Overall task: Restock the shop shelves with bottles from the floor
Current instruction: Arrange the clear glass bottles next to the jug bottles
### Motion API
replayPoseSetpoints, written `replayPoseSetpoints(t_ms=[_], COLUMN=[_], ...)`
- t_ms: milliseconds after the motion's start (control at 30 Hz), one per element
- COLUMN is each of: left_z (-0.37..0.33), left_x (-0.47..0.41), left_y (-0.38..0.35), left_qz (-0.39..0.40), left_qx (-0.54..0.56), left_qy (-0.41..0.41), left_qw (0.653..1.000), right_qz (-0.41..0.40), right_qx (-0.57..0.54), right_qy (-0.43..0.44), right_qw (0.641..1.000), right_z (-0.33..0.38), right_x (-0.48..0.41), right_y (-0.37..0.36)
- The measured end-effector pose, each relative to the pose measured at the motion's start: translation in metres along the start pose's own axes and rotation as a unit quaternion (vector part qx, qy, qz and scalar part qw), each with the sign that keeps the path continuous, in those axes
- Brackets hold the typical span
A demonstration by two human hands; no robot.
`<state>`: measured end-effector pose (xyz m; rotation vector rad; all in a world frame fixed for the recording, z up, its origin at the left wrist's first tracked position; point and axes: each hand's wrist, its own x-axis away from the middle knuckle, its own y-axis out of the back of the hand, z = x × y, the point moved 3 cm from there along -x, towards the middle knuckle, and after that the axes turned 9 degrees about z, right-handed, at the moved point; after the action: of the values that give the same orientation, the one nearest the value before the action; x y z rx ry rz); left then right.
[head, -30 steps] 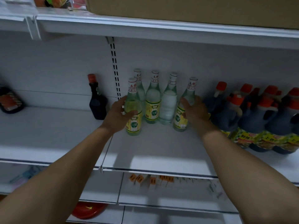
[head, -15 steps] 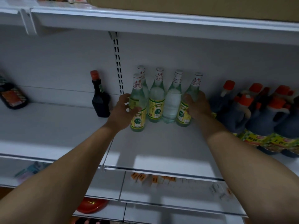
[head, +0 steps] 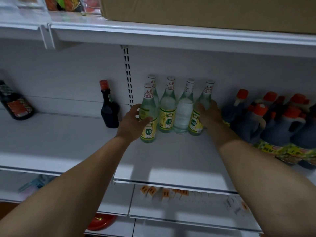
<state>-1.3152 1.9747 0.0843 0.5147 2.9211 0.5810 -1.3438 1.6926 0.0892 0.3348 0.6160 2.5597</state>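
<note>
Several clear glass bottles with yellow-green labels stand upright on the white shelf (head: 171, 156), close to its back wall. My left hand (head: 132, 124) grips the front-left bottle (head: 149, 120) around its body. My right hand (head: 209, 113) wraps the rightmost bottle (head: 199, 115) of the back row. Between them stand two more, the labelled middle bottle (head: 168, 110) and a bottle with its plain side forward (head: 183, 112). Another bottle (head: 152, 82) is mostly hidden behind the front-left one.
A dark sauce bottle with a red cap (head: 109, 108) stands left of the group. Several dark jugs with orange caps (head: 266, 124) crowd the right. A cardboard box (head: 205, 11) sits on the shelf above. Lower shelves carry small packets (head: 164, 192) and a red dish (head: 100, 223).
My right hand has slid its bottle back and left into line with the back row. My left hand has kept hold of the front-left bottle, nudging it slightly back. The view shifted a little.
</note>
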Motion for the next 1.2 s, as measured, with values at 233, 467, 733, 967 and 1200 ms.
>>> replayPoseSetpoints(t_ms=[233,467,733,967,1200], left_z=[0.002,0.002,-0.002,0.019,0.096], left_x=[0.003,0.011,0.075,0.159,0.226], left_y=[-0.004,-0.001,-0.004,-0.006,-0.036], left_qz=[-0.020,-0.041,0.028,0.221,0.355], left_qx=[-0.040,-0.071,-0.061,-0.053,-0.094], left_qy=[-0.006,0.055,0.098,0.131,0.204], left_qw=[0.999,0.995,0.993,0.965,0.908], right_qz=[-0.003,-0.006,0.021,-0.001,0.041], right_qx=[0.008,0.044,0.139,0.082,0.086], right_qy=[0.011,-0.034,-0.016,-0.010,-0.048], right_qw=[1.000,0.998,0.990,0.997,0.994], right_z=[-0.002,0.004,0.015,0.017,-0.034], right_x=[0.001,0.017,0.087,0.190,0.264], right_y=[-0.001,0.008,0.015,-0.015,-0.059])
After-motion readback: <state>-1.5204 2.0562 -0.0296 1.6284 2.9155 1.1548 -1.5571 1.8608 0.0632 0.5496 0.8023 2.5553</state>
